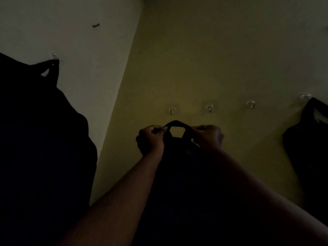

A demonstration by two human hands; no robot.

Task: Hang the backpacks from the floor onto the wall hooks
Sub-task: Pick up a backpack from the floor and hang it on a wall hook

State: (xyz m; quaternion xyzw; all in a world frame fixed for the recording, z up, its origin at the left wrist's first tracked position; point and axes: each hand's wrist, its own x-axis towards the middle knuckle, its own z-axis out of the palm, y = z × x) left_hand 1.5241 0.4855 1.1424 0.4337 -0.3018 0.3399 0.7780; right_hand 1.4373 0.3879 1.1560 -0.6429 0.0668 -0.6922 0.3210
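**Head view.** The scene is dim.

- **Hands:** The left hand [150, 139] and the right hand [207, 137] each pinch one end of the carry loop [176, 123] of a black backpack [179, 166]. The fingers are curled round the strap, and the loop is stretched open between the hands.
- **Held backpack:** Its body hangs below the hands, between the two forearms, in front of the yellow wall [213, 59].
- **Loop and hooks:** The loop sits just below the first hook [171, 111] and does not touch it. The second hook [210, 108] and the third hook [251, 104] follow in a row to the right, both bare.
- **Far right:** A second dark backpack [308, 139] hangs at the fourth hook [305, 96].
- **White wall:** On the adjoining white wall [79, 41], a left-wall hook [54, 55] carries a third dark backpack [40, 130] by its loop. A small dark mark [95, 25] lies higher on this wall.
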